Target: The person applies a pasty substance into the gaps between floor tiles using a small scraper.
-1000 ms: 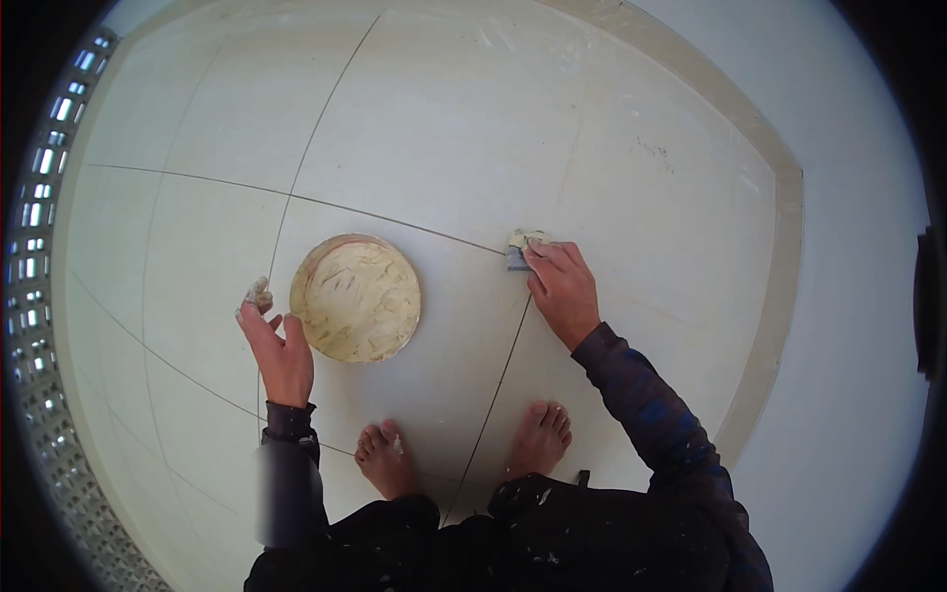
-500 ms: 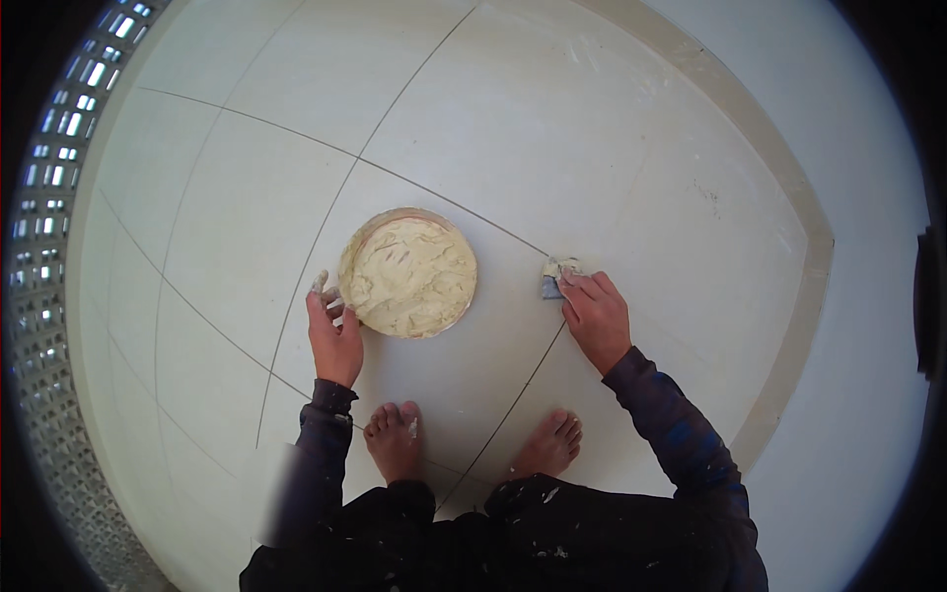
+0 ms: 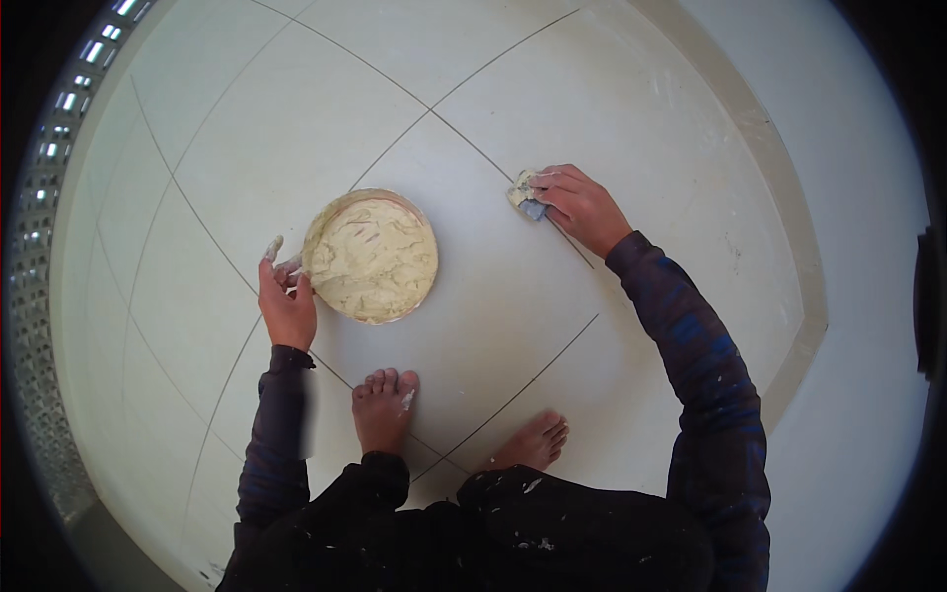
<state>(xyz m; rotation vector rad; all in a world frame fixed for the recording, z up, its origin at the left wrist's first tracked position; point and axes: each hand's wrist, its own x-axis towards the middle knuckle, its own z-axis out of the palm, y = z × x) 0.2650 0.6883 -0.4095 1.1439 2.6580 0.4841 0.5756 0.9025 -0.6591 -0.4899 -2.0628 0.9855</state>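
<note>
My right hand [image 3: 582, 207] grips a small grey-blue scraper [image 3: 533, 209] coated with cream paste, its blade on a dark grout line of the tiled floor. My left hand [image 3: 289, 296], fingertips smeared with paste, is beside a round shallow pan [image 3: 370, 257] of cream paste at the centre-left, seemingly touching its rim; its fingers are apart, the index raised and the others loosely bent.
My bare feet [image 3: 383, 414] are below the pan. Pale floor tiles [image 3: 464, 326] with thin dark lines surround me. A beige skirting strip [image 3: 789, 375] runs along a white wall [image 3: 858, 276] at the right. A perforated lattice [image 3: 54, 148] edges the left.
My right hand and scraper have shifted forward along the grout line. The view has turned, slanting the tile lines more. My left hand is nearer the pan's rim than a second ago.
</note>
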